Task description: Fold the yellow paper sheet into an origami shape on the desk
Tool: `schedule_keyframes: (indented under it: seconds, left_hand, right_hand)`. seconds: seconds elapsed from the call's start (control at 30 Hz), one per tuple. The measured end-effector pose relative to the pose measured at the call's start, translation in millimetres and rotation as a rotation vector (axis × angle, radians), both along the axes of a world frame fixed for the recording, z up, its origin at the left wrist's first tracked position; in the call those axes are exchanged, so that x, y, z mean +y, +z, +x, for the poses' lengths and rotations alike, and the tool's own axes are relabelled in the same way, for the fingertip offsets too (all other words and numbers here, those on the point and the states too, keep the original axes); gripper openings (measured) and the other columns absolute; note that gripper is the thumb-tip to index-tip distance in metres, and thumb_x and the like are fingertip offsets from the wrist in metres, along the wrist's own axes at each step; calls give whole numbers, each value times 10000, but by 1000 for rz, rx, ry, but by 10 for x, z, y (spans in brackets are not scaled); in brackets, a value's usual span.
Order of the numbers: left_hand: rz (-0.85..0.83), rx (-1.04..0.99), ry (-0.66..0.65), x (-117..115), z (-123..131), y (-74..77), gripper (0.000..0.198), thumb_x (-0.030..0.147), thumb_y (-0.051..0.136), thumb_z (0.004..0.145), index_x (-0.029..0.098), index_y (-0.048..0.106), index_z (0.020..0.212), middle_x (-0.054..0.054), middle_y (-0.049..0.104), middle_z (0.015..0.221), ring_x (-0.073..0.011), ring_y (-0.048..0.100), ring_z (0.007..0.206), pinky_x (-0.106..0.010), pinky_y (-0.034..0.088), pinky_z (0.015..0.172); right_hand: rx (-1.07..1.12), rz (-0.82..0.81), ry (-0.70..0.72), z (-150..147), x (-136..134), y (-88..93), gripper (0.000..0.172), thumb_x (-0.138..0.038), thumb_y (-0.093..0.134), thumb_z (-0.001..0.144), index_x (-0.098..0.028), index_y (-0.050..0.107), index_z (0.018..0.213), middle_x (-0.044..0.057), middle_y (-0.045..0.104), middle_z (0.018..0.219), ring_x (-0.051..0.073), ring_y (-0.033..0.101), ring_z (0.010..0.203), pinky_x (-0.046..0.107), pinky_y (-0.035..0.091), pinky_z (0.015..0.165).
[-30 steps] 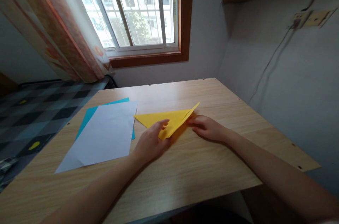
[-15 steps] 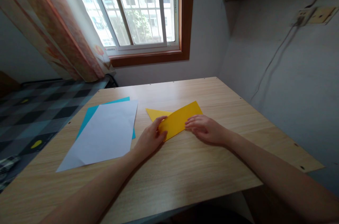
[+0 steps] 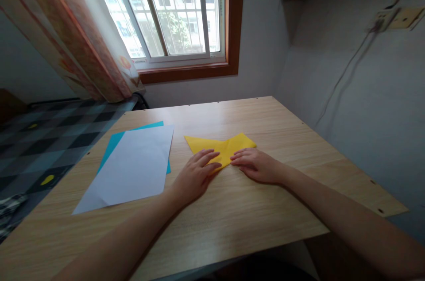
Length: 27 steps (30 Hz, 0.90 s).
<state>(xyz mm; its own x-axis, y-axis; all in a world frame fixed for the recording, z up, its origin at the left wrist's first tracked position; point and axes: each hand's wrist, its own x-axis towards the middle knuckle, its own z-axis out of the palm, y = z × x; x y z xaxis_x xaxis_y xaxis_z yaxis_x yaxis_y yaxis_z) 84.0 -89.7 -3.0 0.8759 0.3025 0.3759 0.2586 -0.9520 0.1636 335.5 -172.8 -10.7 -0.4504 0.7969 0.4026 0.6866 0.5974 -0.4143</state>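
A folded sheet of yellow paper point(image 3: 237, 142) lies on the wooden table, with a pointed corner reaching out to the left. My left hand point(image 3: 196, 172) rests flat on its near left part, fingers spread over the surface. On the paper's near right edge lie the outstretched fingertips of my right hand point(image 3: 257, 165). Neither hand grips the paper; both press on it from above. Part of its near edge is hidden under my fingers.
To the left a white sheet point(image 3: 133, 166) overlaps a blue sheet point(image 3: 114, 139) on the table point(image 3: 212, 228). A bed with a checked cover point(image 3: 66, 132) adjoins the left side. A cable point(image 3: 341, 75) hangs down the right wall.
The yellow paper's raised upper layer has come down nearly flat. My left hand has let go of its edge and now lies spread on top. My right hand has barely moved.
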Motion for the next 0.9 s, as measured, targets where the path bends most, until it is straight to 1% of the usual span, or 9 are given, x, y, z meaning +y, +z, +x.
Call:
schedule_keyframes:
  seconds: [0.07,0.17,0.4,0.53,0.67,0.9]
  left_hand:
    - [-7,65,-66,-36,9,9,304,193,438,945,231,612,1192,-79,606,1283,-242,523,1206,-468,445,1030]
    - [-12,129,-84,-68,24,-9,343,227,399,971,209,567,1269,-96,612,1277,-233,549,1167,-436,464,1006]
    - [6,148,-52,-52,20,-62,382,237,397,966,209,529,1324,-97,595,1305,-243,525,1210,-453,417,1047]
    - [31,181,-23,-60,23,-55,388,226,406,958,183,531,1322,-109,581,1326,-253,510,1234,-452,395,1065]
    - [24,186,-4,-65,28,-56,385,226,418,951,193,540,1315,-108,578,1332,-258,502,1248,-467,386,1067]
    - [16,183,-4,-77,42,-45,379,223,416,949,199,547,1304,-107,582,1318,-257,505,1238,-470,384,1065]
  right_hand:
    - [2,-5,-3,-2,1,-6,307,-130,519,885,-211,686,1129,87,690,1166,203,627,1105,403,468,1008]
    - [-4,-15,-1,-4,2,-13,314,-130,521,881,-206,683,1140,91,683,1182,207,622,1118,405,464,1013]
    - [-16,-10,-20,-6,0,-23,313,-152,528,885,-227,681,1147,86,674,1202,214,621,1117,418,464,1001]
    - [-59,-8,-32,-6,1,-23,318,-152,524,885,-226,677,1154,79,675,1201,215,619,1115,409,465,989]
    - [-72,2,-21,-22,0,-7,320,-142,523,883,-218,673,1155,78,685,1177,207,626,1093,390,467,971]
    - [-120,21,-57,-81,-11,24,308,-200,536,895,-217,655,1178,79,690,1143,218,619,1059,393,456,948]
